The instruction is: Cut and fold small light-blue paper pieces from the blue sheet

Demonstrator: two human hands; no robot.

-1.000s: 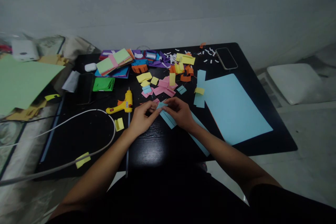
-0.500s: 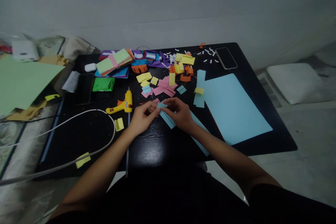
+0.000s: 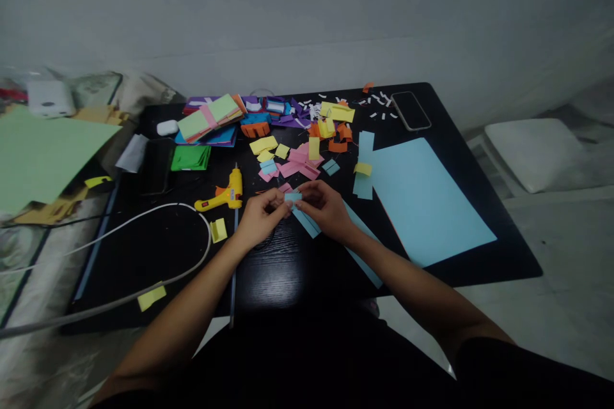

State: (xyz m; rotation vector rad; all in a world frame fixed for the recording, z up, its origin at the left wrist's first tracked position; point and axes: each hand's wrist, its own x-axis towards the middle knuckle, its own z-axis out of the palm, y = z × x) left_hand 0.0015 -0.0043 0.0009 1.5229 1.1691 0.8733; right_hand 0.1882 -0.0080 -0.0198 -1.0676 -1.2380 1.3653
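Note:
A small piece of light blue paper (image 3: 293, 197) is pinched between both hands above the black table. My left hand (image 3: 261, 216) grips its left side with thumb and fingertips. From the right, my right hand (image 3: 326, 209) holds the other side, fingers curled and thumb toward me. Just below them lies a creased blue paper strip (image 3: 307, 223), partly covered by my right hand. Another long blue strip (image 3: 363, 262) runs under my right forearm. Pink paper pieces (image 3: 301, 160) and a folded blue piece (image 3: 330, 167) lie just beyond my hands.
Left of my hands rests a yellow glue gun (image 3: 225, 192), near a looping white cable (image 3: 208, 236). A large blue sheet (image 3: 432, 204) covers the right side. Stacked coloured paper (image 3: 211, 118), green paper (image 3: 190, 158) and a phone (image 3: 411, 110) lie toward the back.
The small blue paper between my fingers has turned slightly, now lying more level. Both hands stay in nearly the same place, and the whole view has shifted a little.

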